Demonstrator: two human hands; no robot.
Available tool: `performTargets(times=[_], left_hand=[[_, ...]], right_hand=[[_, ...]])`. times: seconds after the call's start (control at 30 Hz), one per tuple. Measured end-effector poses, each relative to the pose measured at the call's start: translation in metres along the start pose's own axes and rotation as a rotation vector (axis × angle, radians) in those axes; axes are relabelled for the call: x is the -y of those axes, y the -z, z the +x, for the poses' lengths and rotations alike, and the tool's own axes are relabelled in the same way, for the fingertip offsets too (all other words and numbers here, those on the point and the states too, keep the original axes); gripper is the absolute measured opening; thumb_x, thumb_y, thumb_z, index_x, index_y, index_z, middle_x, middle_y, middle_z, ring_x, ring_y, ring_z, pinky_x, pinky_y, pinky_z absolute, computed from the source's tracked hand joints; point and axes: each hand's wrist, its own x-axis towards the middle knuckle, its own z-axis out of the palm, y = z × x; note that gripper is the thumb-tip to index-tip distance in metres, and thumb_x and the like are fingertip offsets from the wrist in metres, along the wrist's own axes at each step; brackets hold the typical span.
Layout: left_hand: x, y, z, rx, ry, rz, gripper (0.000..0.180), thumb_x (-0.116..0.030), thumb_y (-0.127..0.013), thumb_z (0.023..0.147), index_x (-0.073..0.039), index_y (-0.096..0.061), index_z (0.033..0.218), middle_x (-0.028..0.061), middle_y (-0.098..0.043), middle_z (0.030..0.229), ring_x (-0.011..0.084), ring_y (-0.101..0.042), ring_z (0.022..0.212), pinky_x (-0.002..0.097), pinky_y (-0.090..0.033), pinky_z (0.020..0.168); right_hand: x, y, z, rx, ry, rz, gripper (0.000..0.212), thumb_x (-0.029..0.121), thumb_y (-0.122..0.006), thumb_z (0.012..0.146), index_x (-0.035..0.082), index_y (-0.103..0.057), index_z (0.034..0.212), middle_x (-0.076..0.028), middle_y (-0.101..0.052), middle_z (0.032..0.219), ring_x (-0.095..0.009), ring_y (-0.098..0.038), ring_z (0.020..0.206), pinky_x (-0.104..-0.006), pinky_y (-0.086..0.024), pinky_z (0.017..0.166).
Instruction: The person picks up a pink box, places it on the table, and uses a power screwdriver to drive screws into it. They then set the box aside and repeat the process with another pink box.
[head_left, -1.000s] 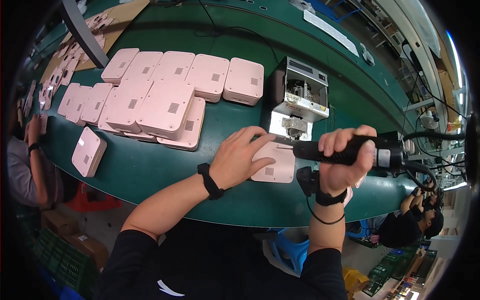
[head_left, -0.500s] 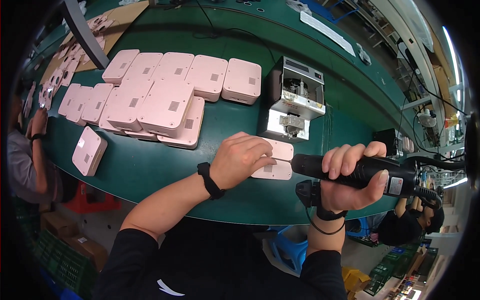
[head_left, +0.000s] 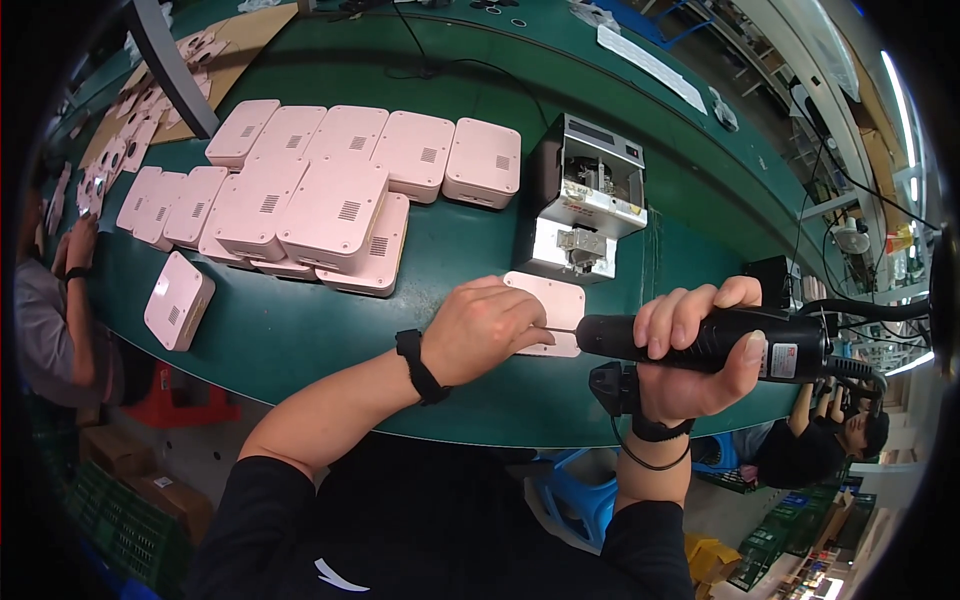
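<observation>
My right hand [head_left: 700, 345] is wrapped round a black electric screwdriver [head_left: 640, 335], which lies nearly level and points left. Its thin bit reaches the fingertips of my left hand [head_left: 485, 325]. Those fingers are pinched together at the bit's tip; anything small between them is hidden. Beneath them a pale pink plastic case [head_left: 555, 298] lies flat on the green table, partly covered by the left hand and the screwdriver. Just beyond this case stands a black and silver screw feeder [head_left: 585, 205] with an open top.
Many similar pink cases [head_left: 335, 215] are grouped and partly stacked at the left, with one case [head_left: 180, 300] lying apart. Flat pink parts [head_left: 125, 140] cover a brown board farther left, beside a co-worker's hand [head_left: 80, 240]. Cables run behind the screwdriver at right.
The screwdriver has shifted slightly left, bringing its bit to my left fingertips. My left fingers have drawn together around the tip. The cases stay put.
</observation>
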Motion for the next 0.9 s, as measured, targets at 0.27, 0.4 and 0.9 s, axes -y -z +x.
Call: performTargets(times=[0.27,0.4,0.9], left_hand=[[-0.002,0.007,0.000,-0.180,0.043,-0.057,0.046,-0.030,-0.088,0.065,-0.007,-0.066,0.099,0.0092,-0.068,0.101,0.0276,-0.068,0.087,0.0361,-0.055,0.078],[0.005,0.012,-0.018,0.012,0.285,-0.074,0.071,-0.034,-0.090,0.062,-0.011,-0.061,0.122,0.0156,-0.054,0.131,0.0345,-0.062,0.106,0.0397,-0.053,0.089],[0.025,0.002,-0.038,0.293,0.357,-0.131,0.074,-0.019,-0.085,0.069,-0.024,-0.056,0.136,0.0159,-0.037,0.148,0.0387,-0.049,0.127,0.0443,-0.048,0.102]], right_hand=[[-0.027,0.011,0.010,-0.002,0.007,-0.112,0.034,0.039,-0.053,0.095,0.008,-0.044,0.107,-0.006,-0.049,0.068,-0.017,-0.048,0.051,-0.0346,-0.045,0.054],[-0.037,0.022,0.024,-0.058,0.005,-0.155,0.030,0.034,-0.053,0.095,0.008,-0.045,0.107,-0.007,-0.050,0.068,-0.018,-0.048,0.052,-0.0358,-0.045,0.055],[-0.073,0.036,0.031,-0.063,-0.086,-0.173,0.024,0.029,-0.054,0.096,0.008,-0.046,0.104,-0.007,-0.049,0.066,-0.018,-0.047,0.053,-0.0350,-0.045,0.054]])
